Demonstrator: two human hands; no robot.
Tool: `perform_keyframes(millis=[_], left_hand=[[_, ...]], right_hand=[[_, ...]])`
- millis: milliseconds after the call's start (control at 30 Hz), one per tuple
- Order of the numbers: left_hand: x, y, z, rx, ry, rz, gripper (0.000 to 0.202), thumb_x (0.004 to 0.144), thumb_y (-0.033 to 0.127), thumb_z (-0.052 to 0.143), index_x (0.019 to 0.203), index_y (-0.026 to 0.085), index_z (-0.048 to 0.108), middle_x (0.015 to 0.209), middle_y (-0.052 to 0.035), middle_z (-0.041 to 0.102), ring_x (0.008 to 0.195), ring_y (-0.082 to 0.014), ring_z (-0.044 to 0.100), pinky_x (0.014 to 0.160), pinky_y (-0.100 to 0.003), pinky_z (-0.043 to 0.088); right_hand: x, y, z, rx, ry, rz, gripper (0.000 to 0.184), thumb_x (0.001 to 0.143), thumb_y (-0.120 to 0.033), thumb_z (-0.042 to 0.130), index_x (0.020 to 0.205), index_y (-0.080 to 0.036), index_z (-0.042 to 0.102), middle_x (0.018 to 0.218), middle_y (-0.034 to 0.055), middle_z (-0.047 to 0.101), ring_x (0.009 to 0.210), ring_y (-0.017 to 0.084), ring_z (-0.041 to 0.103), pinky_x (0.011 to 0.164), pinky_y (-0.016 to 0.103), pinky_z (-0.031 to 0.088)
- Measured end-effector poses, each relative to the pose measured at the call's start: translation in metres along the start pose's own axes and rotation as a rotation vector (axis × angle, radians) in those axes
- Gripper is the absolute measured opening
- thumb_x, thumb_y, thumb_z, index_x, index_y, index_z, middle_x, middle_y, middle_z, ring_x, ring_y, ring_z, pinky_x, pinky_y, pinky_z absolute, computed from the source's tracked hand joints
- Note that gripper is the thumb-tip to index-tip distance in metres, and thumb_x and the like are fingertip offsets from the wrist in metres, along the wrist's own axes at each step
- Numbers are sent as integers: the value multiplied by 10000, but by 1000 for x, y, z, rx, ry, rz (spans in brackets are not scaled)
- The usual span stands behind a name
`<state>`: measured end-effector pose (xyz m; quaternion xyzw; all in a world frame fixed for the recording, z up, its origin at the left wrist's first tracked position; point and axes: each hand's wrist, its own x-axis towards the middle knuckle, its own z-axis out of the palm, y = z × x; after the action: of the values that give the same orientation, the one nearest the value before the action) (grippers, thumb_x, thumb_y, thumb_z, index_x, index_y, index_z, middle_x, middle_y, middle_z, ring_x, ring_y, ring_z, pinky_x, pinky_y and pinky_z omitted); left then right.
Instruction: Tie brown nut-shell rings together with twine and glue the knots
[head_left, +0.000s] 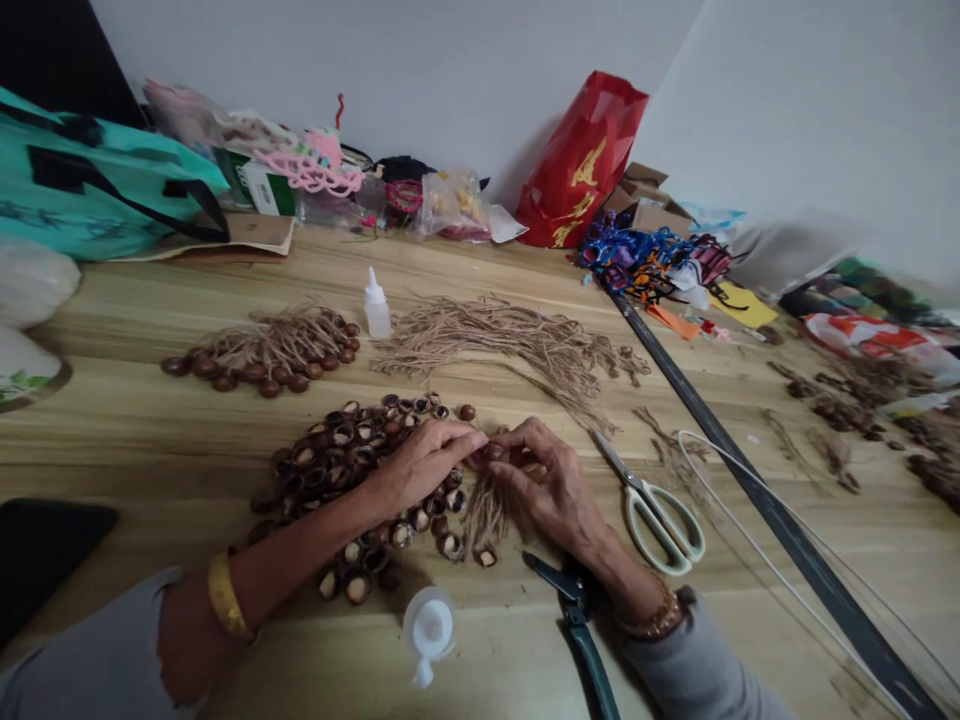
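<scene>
My left hand (424, 460) reaches over a pile of cracked brown nut shells (330, 450), its fingers closed at a single round brown nut shell (493, 451). From the other side my right hand (555, 485) pinches this same shell. Beneath my right fingers lies a small bundle of twine strands (486, 515); whether a strand is joined to the held shell is hidden. White-handled scissors (660, 525) rest right of my right hand. Pruning shears with dark green handles (589, 660) lie below it. A small translucent bottle (431, 625) stands near the front edge.
Behind the pile are twine lengths (495, 340), shells with twine attached (270, 350) and a white nozzle bottle (377, 308). A white cable (772, 550) crosses a dark strip (720, 420) at right. A red bag (581, 165) and a teal bag (97, 185) stand at the back.
</scene>
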<state>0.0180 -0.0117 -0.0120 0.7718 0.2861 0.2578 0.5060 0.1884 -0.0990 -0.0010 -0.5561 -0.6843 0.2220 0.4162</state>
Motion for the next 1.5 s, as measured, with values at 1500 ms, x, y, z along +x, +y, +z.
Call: perform_keyframes(millis=[1500], left_hand=[[-1,5,1,35,-95,-44,239,849,325,546,822,138,691,799,-32,687,778,-184,608,721,-247,421]], right_hand=[[-2,-2,0,31,-21,4,119,836,-237,655,938,-188,617,829,20,583,760,158,567,686,269,438]])
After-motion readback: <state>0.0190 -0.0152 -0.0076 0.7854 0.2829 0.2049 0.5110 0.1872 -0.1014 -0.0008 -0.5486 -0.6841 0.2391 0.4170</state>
